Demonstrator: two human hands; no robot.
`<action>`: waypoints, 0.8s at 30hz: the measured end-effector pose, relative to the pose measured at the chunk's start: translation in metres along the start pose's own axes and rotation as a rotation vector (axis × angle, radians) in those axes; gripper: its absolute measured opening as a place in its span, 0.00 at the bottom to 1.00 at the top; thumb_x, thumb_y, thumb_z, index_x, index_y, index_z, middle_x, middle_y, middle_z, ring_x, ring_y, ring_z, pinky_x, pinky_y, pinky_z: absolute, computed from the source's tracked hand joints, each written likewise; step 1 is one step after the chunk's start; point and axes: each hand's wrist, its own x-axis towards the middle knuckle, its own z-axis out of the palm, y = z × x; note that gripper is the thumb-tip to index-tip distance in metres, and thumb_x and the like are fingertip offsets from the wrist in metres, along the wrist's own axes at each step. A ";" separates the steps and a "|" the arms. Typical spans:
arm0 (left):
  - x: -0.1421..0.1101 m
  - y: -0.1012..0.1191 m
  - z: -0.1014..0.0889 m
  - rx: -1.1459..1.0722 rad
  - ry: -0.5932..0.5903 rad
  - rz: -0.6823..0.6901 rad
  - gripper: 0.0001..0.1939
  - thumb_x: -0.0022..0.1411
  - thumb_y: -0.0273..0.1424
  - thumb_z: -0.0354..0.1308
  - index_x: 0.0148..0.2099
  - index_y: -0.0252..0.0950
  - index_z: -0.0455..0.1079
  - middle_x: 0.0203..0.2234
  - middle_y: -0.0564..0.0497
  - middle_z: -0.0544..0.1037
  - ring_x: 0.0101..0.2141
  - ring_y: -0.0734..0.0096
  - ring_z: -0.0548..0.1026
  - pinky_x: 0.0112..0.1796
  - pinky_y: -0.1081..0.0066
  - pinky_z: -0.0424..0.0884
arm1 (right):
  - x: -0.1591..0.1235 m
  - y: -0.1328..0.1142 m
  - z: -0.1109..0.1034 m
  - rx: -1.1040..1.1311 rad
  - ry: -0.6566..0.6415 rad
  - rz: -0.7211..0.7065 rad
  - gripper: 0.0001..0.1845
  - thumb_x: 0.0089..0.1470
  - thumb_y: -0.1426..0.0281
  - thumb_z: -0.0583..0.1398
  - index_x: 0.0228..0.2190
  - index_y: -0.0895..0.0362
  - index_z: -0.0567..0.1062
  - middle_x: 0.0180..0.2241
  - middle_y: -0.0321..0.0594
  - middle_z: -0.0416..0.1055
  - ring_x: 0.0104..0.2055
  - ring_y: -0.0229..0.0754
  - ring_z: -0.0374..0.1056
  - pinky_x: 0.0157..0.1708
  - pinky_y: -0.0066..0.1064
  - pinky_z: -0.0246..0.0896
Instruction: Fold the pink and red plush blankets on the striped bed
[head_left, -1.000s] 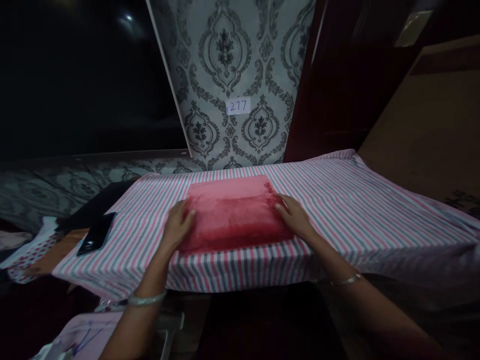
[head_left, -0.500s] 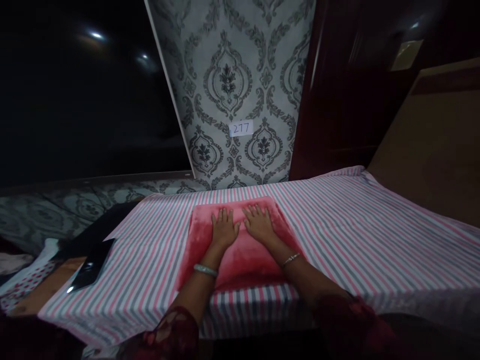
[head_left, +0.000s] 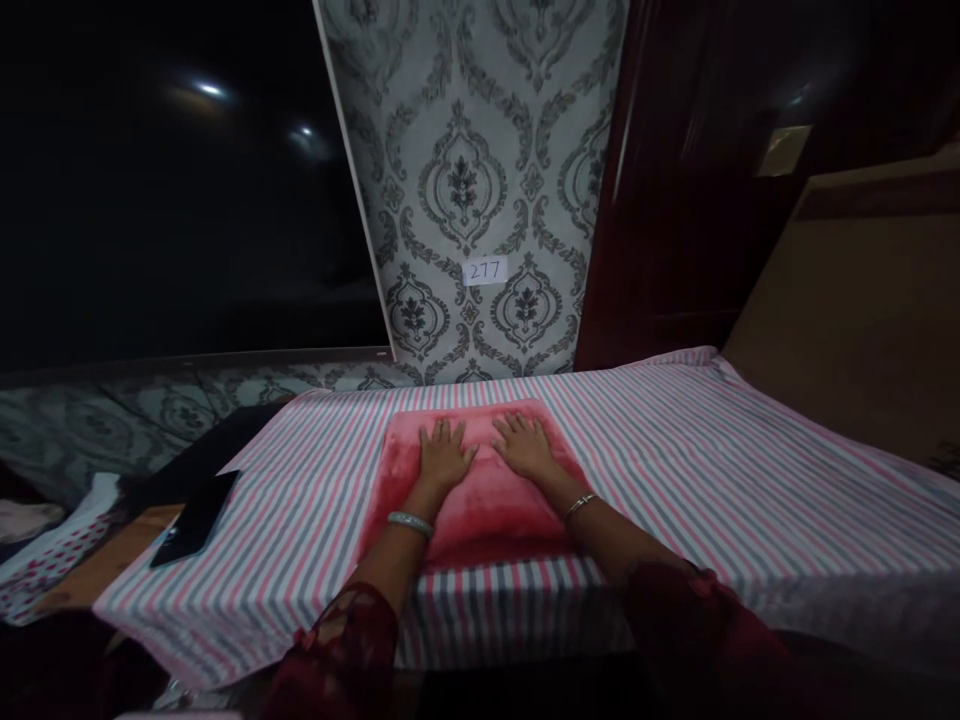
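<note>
A red and pink plush cloth (head_left: 487, 510), roughly square and flat, lies on a striped tablecloth (head_left: 675, 450) in front of me. My left hand (head_left: 444, 455) rests palm down on its upper left part, fingers spread. On the upper right part lies my right hand (head_left: 525, 448), also flat with fingers apart. Between the two thumbs a strip of pink pile shows. Neither hand grips anything. A pale bangle (head_left: 410, 522) circles my left wrist, and a thin silver bracelet (head_left: 581, 503) my right.
A dark phone or tablet (head_left: 196, 520) lies at the table's left edge, beside a brown board (head_left: 112, 560) and a red-dotted white cloth (head_left: 52, 565). Behind stand a large dark screen (head_left: 187, 220) and a patterned wall with a paper label (head_left: 485, 270). A cardboard box (head_left: 862, 290) is at right.
My hands have moved slightly apart on the plush cloth, both still flat. The camera view has shifted a little.
</note>
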 end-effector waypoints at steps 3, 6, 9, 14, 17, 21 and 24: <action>-0.003 -0.013 -0.006 0.031 -0.027 -0.081 0.36 0.69 0.51 0.37 0.70 0.36 0.54 0.68 0.34 0.53 0.68 0.47 0.48 0.63 0.37 0.37 | -0.005 0.021 -0.004 -0.018 -0.046 0.099 0.33 0.67 0.53 0.43 0.67 0.53 0.55 0.71 0.46 0.42 0.72 0.52 0.35 0.65 0.57 0.31; -0.006 -0.026 -0.010 0.016 -0.071 -0.175 0.37 0.68 0.51 0.37 0.71 0.36 0.52 0.69 0.34 0.49 0.69 0.48 0.45 0.62 0.37 0.38 | -0.013 0.038 -0.007 0.033 -0.101 0.184 0.34 0.67 0.52 0.40 0.69 0.52 0.50 0.72 0.40 0.35 0.72 0.51 0.32 0.65 0.56 0.36; 0.000 -0.035 -0.017 -0.028 -0.155 -0.201 0.35 0.68 0.50 0.40 0.70 0.37 0.53 0.69 0.35 0.52 0.68 0.48 0.49 0.62 0.38 0.44 | -0.011 0.040 -0.018 0.037 -0.149 0.190 0.33 0.67 0.53 0.42 0.68 0.52 0.52 0.72 0.41 0.38 0.72 0.53 0.35 0.64 0.57 0.40; 0.036 -0.040 -0.040 -0.040 -0.132 -0.174 0.30 0.69 0.42 0.38 0.67 0.35 0.59 0.66 0.34 0.60 0.66 0.46 0.55 0.61 0.36 0.48 | 0.026 0.006 -0.050 0.003 -0.091 0.083 0.29 0.68 0.59 0.42 0.65 0.52 0.61 0.67 0.47 0.53 0.71 0.56 0.39 0.63 0.61 0.33; 0.054 -0.034 -0.039 -0.042 -0.100 -0.074 0.29 0.70 0.41 0.38 0.69 0.40 0.55 0.69 0.43 0.55 0.68 0.51 0.49 0.63 0.38 0.42 | 0.047 -0.019 -0.049 0.018 -0.058 -0.059 0.27 0.68 0.62 0.42 0.66 0.48 0.58 0.69 0.41 0.50 0.71 0.50 0.39 0.66 0.55 0.31; 0.051 -0.027 -0.008 -0.040 -0.085 0.014 0.29 0.70 0.42 0.37 0.70 0.44 0.54 0.68 0.48 0.57 0.68 0.51 0.51 0.63 0.38 0.41 | 0.049 -0.030 -0.016 0.032 -0.066 -0.138 0.27 0.68 0.62 0.44 0.65 0.50 0.59 0.68 0.42 0.53 0.69 0.48 0.45 0.66 0.52 0.35; 0.044 -0.028 0.018 -0.038 -0.032 0.022 0.29 0.71 0.41 0.36 0.70 0.42 0.55 0.67 0.46 0.59 0.66 0.48 0.54 0.62 0.35 0.44 | 0.044 -0.023 0.006 0.041 -0.050 -0.144 0.28 0.68 0.61 0.43 0.66 0.51 0.57 0.68 0.42 0.52 0.69 0.48 0.45 0.66 0.52 0.34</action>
